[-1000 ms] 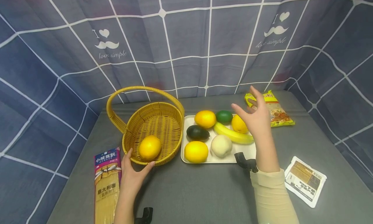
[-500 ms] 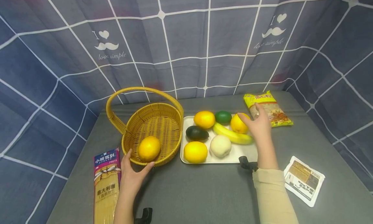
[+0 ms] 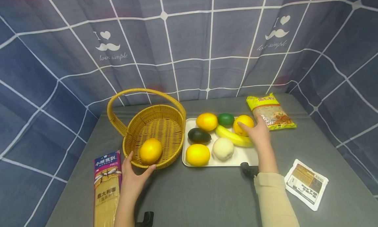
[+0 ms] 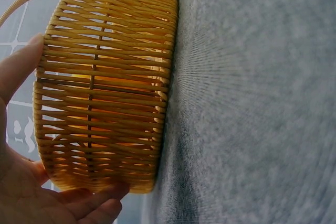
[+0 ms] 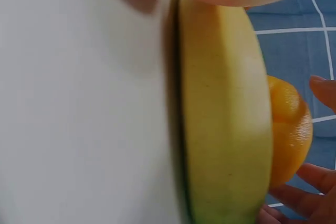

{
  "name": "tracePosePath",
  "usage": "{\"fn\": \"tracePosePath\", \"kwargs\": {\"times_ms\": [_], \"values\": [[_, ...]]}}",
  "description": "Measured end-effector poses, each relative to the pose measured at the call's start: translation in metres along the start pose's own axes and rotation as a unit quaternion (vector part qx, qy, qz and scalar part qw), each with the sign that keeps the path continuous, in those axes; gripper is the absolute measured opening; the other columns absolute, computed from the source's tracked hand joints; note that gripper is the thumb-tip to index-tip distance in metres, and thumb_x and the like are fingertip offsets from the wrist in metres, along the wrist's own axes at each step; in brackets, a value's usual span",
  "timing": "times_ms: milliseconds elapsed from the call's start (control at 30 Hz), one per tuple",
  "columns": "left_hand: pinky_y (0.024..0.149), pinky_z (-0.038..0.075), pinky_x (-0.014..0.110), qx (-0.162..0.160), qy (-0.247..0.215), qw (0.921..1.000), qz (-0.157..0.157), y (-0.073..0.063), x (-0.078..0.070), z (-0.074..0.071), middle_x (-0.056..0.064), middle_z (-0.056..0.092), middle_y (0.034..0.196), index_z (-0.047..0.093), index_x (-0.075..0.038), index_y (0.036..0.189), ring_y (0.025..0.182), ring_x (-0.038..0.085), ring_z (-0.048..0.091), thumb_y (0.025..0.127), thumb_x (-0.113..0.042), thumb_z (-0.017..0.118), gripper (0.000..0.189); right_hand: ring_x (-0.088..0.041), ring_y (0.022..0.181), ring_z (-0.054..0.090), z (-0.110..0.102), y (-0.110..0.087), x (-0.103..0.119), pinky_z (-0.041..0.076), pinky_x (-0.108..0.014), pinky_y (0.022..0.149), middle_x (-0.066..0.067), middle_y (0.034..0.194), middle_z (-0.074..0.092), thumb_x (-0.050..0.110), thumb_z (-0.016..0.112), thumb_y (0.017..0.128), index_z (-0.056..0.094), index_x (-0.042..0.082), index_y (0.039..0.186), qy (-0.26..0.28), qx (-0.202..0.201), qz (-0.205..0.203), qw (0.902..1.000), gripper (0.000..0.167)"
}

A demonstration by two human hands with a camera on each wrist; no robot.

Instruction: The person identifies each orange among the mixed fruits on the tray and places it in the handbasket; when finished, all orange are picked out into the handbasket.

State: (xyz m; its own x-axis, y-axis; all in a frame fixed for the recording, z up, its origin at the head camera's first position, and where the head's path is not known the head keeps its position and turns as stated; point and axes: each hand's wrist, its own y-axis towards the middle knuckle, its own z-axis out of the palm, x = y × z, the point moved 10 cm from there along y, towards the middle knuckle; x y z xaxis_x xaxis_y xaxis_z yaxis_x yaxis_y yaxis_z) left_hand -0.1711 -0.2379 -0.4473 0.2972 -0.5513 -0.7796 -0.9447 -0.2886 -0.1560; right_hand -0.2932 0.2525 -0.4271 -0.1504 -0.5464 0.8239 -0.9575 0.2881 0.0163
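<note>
My left hand [image 3: 133, 177] holds the near left side of a wicker basket [image 3: 134, 122]; in the left wrist view its thumb is at the rim and its fingers lie along the woven wall. One orange-yellow fruit [image 3: 151, 151] lies inside. Over the right end of a white tray [image 3: 251, 156], my right hand [image 3: 260, 133] spreads its thumb and fingers around an orange [image 3: 243, 122]. The right wrist view shows a gap between thumb and orange [image 5: 289, 129], with fingertips close by its lower side. A banana [image 3: 233, 136] lies in front of the orange.
The tray also bears a pale peach [image 3: 223, 149], a lemon [image 3: 198, 154], a dark avocado [image 3: 199, 135], a mango-like fruit [image 3: 206, 122] and a green fruit [image 3: 225, 119]. Around stand a pasta pack [image 3: 107, 187], a yellow food bag [image 3: 271, 112] and a white packet [image 3: 307, 184].
My right hand has come down from above the tray's right end to the orange, its thumb now overlapping it. The left hand and the basket have stayed in place.
</note>
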Motion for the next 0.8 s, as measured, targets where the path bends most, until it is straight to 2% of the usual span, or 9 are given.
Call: {"fn": "tracePosePath", "kwargs": {"times_ms": [300, 800], "values": [[0.108, 0.016, 0.066, -0.002, -0.001, 1.0, 0.004, 0.001, 0.0, 0.0, 0.02, 0.002, 0.158, 0.006, -0.017, 0.156, 0.142, 0.044, 0.012, 0.077, -0.057, 0.073, 0.111, -0.044, 0.136, 0.03, 0.014, 0.0, -0.013, 0.025, -0.058, 0.109, -0.023, 0.152, 0.028, 0.051, 0.07, 0.083, 0.024, 0.002, 0.151, 0.001, 0.021, 0.023, 0.9995, 0.096], [0.108, 0.016, 0.067, 0.001, -0.003, 1.0, 0.0, 0.0, -0.001, -0.001, 0.02, 0.002, 0.158, 0.006, -0.017, 0.156, 0.142, 0.044, 0.012, 0.078, -0.055, 0.074, 0.11, -0.044, 0.135, 0.031, 0.015, -0.001, -0.016, 0.027, -0.057, 0.109, -0.022, 0.153, 0.028, 0.049, 0.072, 0.082, 0.024, 0.005, 0.152, 0.021, 0.02, 0.037, 0.9989, 0.096]]}}
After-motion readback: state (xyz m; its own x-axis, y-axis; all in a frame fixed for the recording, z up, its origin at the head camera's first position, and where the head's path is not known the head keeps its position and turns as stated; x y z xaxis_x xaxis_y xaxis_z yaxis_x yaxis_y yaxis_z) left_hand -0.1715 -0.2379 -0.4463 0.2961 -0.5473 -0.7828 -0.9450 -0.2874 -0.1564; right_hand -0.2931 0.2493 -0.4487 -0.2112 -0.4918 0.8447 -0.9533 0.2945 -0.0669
